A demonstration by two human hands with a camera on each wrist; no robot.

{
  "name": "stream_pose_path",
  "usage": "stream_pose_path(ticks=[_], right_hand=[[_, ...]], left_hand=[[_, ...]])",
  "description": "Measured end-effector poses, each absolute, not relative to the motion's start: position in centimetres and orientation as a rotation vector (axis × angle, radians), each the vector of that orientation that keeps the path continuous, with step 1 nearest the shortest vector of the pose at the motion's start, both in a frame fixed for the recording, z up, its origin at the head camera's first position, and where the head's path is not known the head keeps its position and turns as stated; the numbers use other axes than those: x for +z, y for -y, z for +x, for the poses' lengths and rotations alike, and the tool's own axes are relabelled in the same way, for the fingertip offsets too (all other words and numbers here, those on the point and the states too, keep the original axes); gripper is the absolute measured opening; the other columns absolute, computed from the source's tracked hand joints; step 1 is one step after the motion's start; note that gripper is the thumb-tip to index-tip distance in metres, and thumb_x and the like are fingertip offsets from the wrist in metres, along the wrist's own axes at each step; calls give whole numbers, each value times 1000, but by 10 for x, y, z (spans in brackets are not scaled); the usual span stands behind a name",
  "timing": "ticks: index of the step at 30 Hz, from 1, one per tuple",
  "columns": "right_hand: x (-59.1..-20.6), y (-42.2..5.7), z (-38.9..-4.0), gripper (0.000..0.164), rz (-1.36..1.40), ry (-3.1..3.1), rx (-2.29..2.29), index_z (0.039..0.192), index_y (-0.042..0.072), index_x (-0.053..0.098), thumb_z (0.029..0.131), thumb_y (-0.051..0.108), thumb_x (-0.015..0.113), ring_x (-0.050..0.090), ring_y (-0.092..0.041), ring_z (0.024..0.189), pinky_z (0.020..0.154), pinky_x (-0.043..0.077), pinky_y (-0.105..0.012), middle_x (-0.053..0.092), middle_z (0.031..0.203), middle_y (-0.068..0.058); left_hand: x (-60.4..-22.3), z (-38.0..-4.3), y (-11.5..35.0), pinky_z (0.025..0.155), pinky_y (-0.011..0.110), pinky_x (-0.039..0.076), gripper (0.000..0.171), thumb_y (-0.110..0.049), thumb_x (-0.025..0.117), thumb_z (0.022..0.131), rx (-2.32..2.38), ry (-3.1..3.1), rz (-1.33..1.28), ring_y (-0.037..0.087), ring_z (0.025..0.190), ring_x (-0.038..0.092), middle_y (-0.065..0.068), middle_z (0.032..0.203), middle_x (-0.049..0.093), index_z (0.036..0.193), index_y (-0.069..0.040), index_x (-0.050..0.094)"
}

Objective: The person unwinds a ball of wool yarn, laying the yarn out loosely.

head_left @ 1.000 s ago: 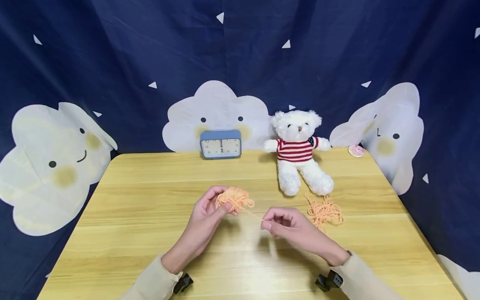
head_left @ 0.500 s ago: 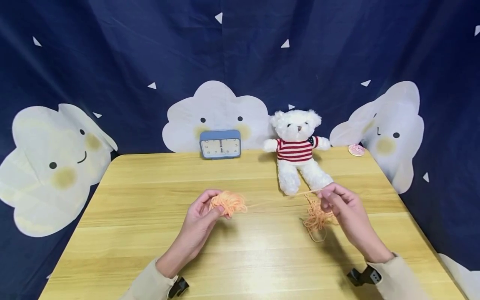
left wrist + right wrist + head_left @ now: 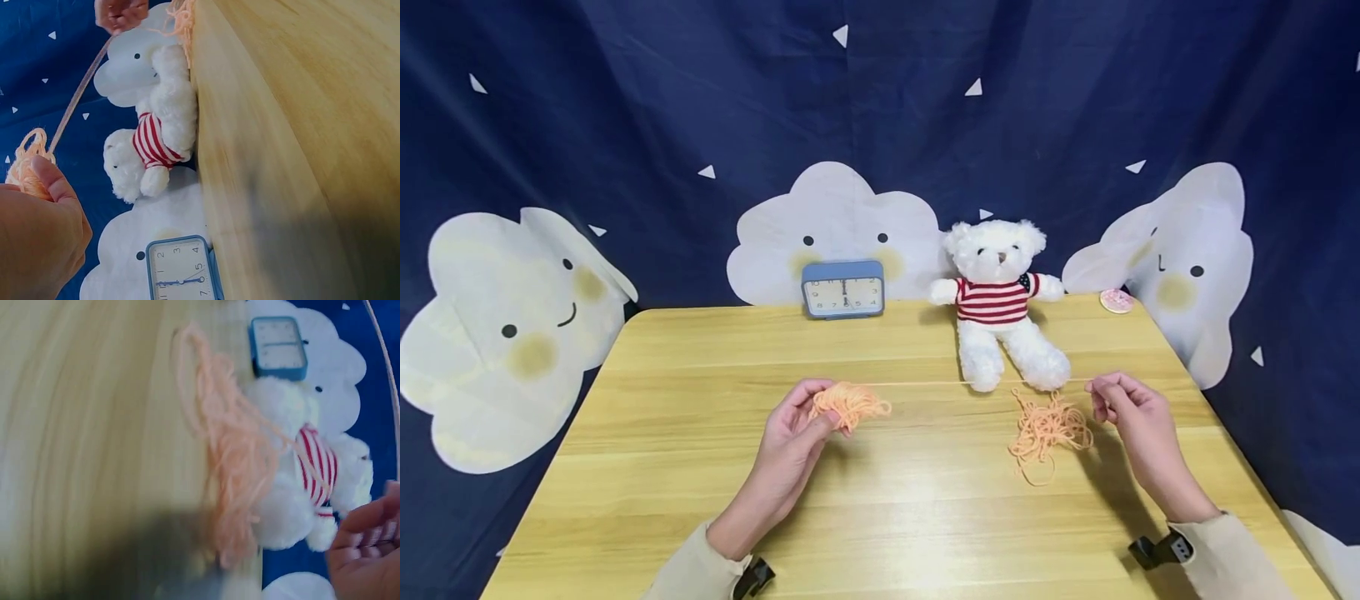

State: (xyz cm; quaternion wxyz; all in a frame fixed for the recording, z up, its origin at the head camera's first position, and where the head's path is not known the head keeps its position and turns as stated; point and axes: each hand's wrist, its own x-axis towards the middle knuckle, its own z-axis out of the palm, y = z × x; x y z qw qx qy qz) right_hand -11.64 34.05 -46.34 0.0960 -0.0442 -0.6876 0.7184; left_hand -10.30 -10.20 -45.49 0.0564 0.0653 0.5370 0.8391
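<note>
My left hand (image 3: 793, 437) holds a bundle of peach yarn (image 3: 850, 405) above the table, the thumb laid over its near side. From that bundle a single strand (image 3: 925, 383) runs taut to the right. Its far end is pinched between the thumb and fingers of my right hand (image 3: 1138, 421). Just left of the right hand, a loose tangle of the same yarn (image 3: 1048, 429) lies on the wood. In the left wrist view the stretched strand (image 3: 81, 90) slants up from the bundle (image 3: 31, 165) to the right hand (image 3: 122, 14).
A white teddy bear (image 3: 992, 302) in a striped shirt sits at the back of the wooden table (image 3: 880, 517). Left of it stands a blue clock (image 3: 843, 289). A small pink disc (image 3: 1116, 301) lies near the back right corner. Behind hangs a dark blue curtain (image 3: 910, 108).
My right hand has moved far to the right, passing over the loose tangle and drawing the strand out long. The left hand with the bundle has shifted slightly left.
</note>
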Motion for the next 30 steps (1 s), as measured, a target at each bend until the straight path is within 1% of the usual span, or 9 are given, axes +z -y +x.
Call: stream_pose_path(ticks=[3, 8, 13, 16, 20, 21, 24, 26, 30], right_hand=[[-468, -349, -117, 21, -198, 2161, 2050, 98, -5, 74, 111, 7, 62, 56, -13, 69, 63, 49, -22, 63, 78, -2], [-469, -357, -117, 25, -280, 2264, 1950, 94, 8, 78, 111, 10, 60, 55, -12, 69, 63, 47, -22, 62, 77, 0], [-470, -359, -117, 25, -350, 2325, 1892, 94, 7, 78, 111, 11, 60, 56, -12, 68, 64, 48, -21, 62, 76, 2], [-471, -360, -116, 25, -386, 2350, 1875, 94, 7, 78, 111, 12, 60, 56, -12, 68, 64, 49, -21, 62, 76, 3], [-474, -360, -115, 25, -404, 2373, 1856, 95, 7, 78, 111, 13, 60, 56, -11, 68, 64, 49, -21, 62, 76, 3], [-474, -360, -115, 25, -408, 2378, 1852, 96, 5, 78, 111, 12, 60, 57, -11, 68, 64, 49, -21, 63, 76, 3], [-477, -361, -115, 25, -407, 2446, 1816, 100, -1, 75, 112, 14, 59, 56, -11, 70, 64, 50, -22, 63, 78, 5], [-480, -362, -115, 27, -404, 2519, 1771, 103, -4, 73, 113, 16, 58, 56, -10, 72, 64, 51, -23, 63, 80, 6], [-484, -369, -114, 30, -385, 2667, 1669, 108, -6, 71, 114, 20, 57, 57, -9, 76, 67, 54, -24, 64, 85, 4]], left_hand=[[-455, -103, 102, 85, 28, 63, 35, 12, 61, 102, 2556, -1629, 192, 17, 101, 63, 17, 127, 59, 136, 9, 55], [-457, -103, 104, 87, 26, 62, 34, 9, 60, 103, 2552, -1633, 224, 15, 105, 64, 15, 133, 59, 138, 7, 58], [-459, -104, 108, 90, 24, 59, 37, 8, 57, 104, 2553, -1588, 331, 13, 106, 63, 9, 129, 62, 141, 5, 62], [-460, -104, 109, 93, 29, 61, 39, 8, 52, 104, 2572, -1483, 412, 19, 110, 69, 11, 126, 63, 143, 3, 59], [-458, -104, 111, 90, 42, 65, 42, 9, 44, 104, 2606, -1316, 456, 34, 110, 74, 21, 126, 60, 145, 4, 51], [-457, -104, 111, 87, 42, 66, 42, 9, 44, 104, 2617, -1301, 450, 33, 107, 73, 21, 126, 58, 146, 4, 49], [-455, -103, 112, 77, 32, 65, 45, 11, 46, 102, 2645, -1337, 405, 24, 100, 69, 18, 125, 56, 147, 5, 48], [-454, -102, 112, 74, 27, 63, 45, 11, 49, 102, 2661, -1385, 380, 19, 98, 65, 15, 125, 57, 147, 6, 49], [-454, -102, 112, 77, 22, 61, 44, 11, 55, 102, 2691, -1454, 324, 15, 101, 62, 13, 127, 58, 145, 4, 54]])
